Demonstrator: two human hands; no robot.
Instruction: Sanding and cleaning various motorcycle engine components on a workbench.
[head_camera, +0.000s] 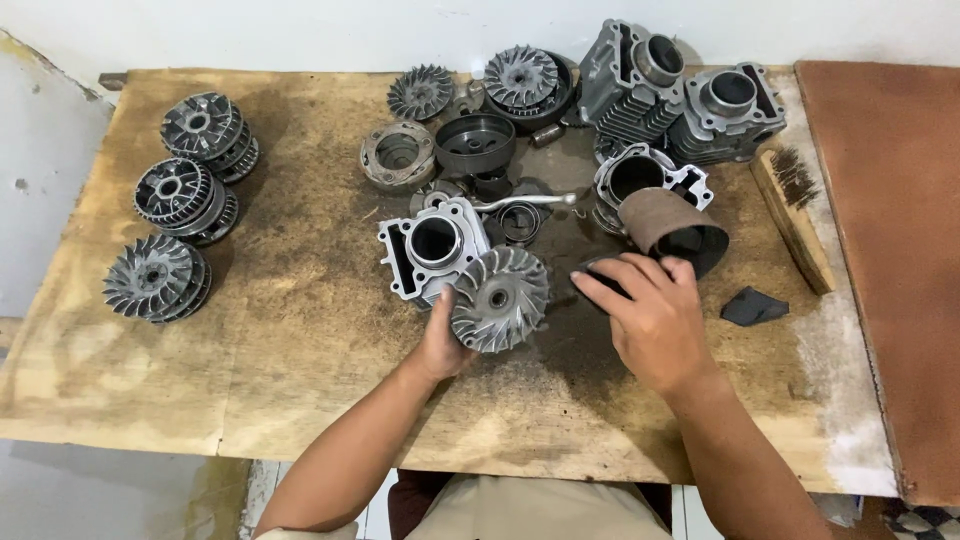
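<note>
At the centre of the frame, we see the left hand (440, 340) with its fingers wrapped round a finned pulley disc (499, 298), tilted face up, likely for inspection. Just right, the right hand (655, 320) presses flat fingers on a dark sheet (600, 275), possibly sandpaper, pinning it to the wooden counter (300, 330).
</note>
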